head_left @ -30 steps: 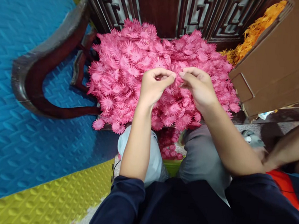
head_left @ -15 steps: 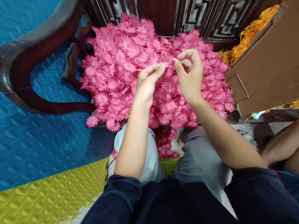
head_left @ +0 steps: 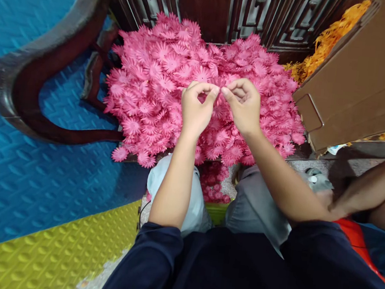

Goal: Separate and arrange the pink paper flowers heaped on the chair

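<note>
A big heap of pink paper flowers (head_left: 158,80) lies on a dark wooden chair seat in front of me. My left hand (head_left: 195,110) and my right hand (head_left: 244,105) meet above the middle of the heap, fingertips pinched together on a small pink flower piece (head_left: 218,92) between them. The piece is mostly hidden by the fingers. My knees in grey trousers sit just below the heap.
The chair's curved dark armrest (head_left: 40,76) sweeps left over blue foam mats (head_left: 7,179), with a yellow mat (head_left: 47,258) nearer me. A brown cardboard box (head_left: 363,76) stands at right beside orange flowers (head_left: 323,46). Another person's bare arm (head_left: 371,188) rests at the right edge.
My right hand rose over the heap half a second ago, then came back down. Both hands now meet again with fingertips pinched together, much as one second ago.
</note>
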A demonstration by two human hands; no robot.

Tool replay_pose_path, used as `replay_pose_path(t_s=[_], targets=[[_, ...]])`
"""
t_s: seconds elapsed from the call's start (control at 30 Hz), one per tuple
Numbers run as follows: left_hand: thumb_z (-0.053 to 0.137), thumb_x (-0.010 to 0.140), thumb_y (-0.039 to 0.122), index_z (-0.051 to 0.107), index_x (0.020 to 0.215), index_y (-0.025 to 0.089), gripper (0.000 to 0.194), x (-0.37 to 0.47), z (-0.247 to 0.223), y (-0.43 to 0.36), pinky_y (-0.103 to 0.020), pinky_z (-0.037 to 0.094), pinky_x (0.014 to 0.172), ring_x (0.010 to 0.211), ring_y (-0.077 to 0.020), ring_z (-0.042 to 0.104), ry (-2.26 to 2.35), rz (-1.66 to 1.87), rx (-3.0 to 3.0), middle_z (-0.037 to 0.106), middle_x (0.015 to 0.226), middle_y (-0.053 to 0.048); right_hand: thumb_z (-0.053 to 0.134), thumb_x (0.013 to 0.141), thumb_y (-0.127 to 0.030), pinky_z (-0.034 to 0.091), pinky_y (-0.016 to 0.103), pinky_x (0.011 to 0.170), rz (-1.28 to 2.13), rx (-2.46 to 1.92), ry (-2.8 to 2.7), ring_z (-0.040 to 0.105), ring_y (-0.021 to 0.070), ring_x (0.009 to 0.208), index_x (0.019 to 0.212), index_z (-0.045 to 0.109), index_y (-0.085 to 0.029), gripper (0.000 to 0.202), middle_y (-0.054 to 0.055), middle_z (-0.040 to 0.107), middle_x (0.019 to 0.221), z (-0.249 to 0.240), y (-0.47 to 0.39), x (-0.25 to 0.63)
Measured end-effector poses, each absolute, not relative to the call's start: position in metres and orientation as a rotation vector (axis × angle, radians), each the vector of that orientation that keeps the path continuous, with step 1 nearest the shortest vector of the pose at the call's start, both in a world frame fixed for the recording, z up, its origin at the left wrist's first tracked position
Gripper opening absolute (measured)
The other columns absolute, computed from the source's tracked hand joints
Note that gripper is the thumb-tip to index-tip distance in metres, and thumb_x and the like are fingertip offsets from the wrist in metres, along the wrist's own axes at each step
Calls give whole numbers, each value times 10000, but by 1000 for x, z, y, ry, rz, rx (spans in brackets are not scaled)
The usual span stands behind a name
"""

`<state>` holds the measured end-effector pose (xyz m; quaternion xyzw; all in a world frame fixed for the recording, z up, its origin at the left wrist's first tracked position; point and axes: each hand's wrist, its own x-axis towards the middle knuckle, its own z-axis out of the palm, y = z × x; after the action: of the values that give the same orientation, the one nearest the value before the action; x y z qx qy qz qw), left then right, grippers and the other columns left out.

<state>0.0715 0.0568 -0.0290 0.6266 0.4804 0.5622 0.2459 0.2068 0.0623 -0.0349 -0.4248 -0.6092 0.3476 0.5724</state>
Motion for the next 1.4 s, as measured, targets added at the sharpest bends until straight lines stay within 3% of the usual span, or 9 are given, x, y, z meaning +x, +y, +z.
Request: replay_pose_path(t_s=[0.27, 0.5, 0.63, 0.77, 0.83, 0.97, 1.07, 1.4], targets=[[566, 851, 495, 617, 802, 214, 289, 78, -36, 61, -322, 475, 881, 932, -180, 610, 1361, 1695, 1592, 634, 871, -31, 637, 745, -569, 511, 311, 840, 913, -1066, -1173, 612, 139, 896, 830, 525, -256, 343, 1, 606, 841, -31, 58, 197], [432, 917, 537, 514, 853, 251, 304, 39, -43, 80, -348, 444, 882, 1028, -157, 562, 1616, 2006, 1262, 627, 940, -1, 596, 728, -574, 524, 307, 729, 918, -1197, -980, 623, 157, 875, 875, 521, -244, 369, 25, 603, 896, -59, 78, 225], [557, 871, 489, 546, 923, 280, 216, 34, -40, 82, -377, 436, 889, 986, -167, 576, 1763, 1933, 1292, 642, 960, -1, 601, 719, -584, 521, 301, 702, 896, -1186, -953, 640, 158, 866, 948, 540, -243, 415, 27, 602, 921, -66, 82, 232], [678, 776, 481, 547, 1097, 277, 402, 51, -38, 71, -419, 382, 1014, 1259, -246, 446, 1716, 1772, 1415, 612, 1118, -41, 717, 664, -492, 532, 297, 721, 1007, -1168, -853, 655, 149, 855, 950, 562, -245, 408, 8, 631, 903, -53, 71, 219], [667, 787, 488, 558, 1091, 273, 389, 60, -36, 63, -433, 353, 1048, 1305, -249, 392, 1608, 1734, 1481, 598, 1141, -39, 750, 647, -447, 536, 290, 724, 1083, -1171, -830, 656, 138, 840, 931, 571, -241, 394, -5, 642, 875, -47, 64, 213], [678, 762, 507, 636, 874, 263, 272, 73, -27, 50, -452, 378, 1023, 1141, -254, 509, 1422, 1591, 1663, 629, 957, -25, 753, 661, -421, 540, 280, 721, 1196, -1180, -878, 652, 128, 838, 939, 597, -247, 364, -14, 657, 862, -39, 55, 206], [723, 733, 434, 659, 743, 266, 180, 78, -22, 46, -458, 405, 978, 1017, -254, 554, 1434, 1503, 1755, 630, 835, -31, 738, 684, -407, 542, 274, 719, 1218, -1163, -910, 646, 120, 838, 948, 602, -258, 332, -16, 668, 889, -37, 51, 203], [692, 768, 356, 652, 725, 246, 124, 78, -24, 47, -448, 397, 975, 1004, -240, 553, 1436, 1442, 1747, 601, 810, -33, 726, 673, -367, 527, 296, 761, 1192, -1133, -972, 628, 134, 899, 891, 589, -256, 280, -9, 657, 894, -31, 47, 199]])
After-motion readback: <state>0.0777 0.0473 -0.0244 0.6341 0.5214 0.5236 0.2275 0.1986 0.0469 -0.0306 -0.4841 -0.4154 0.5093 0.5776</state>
